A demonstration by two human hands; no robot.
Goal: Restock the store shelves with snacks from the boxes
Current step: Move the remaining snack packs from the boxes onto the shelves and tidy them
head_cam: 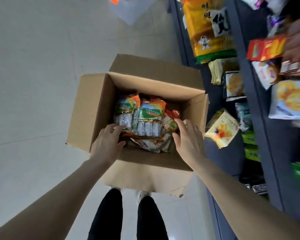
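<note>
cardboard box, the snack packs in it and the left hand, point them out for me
cardboard box (pixel 92 108): head view, on its bare left inner wall
snack packs (pixel 145 116): head view, on the middle pack's front
left hand (pixel 107 143): head view, on the back of the hand

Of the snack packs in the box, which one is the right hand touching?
The small orange and green pack at the right edge of the pile, under the right hand fingertips. The left hand rests on the white-labelled multipack at the left instead.
</note>
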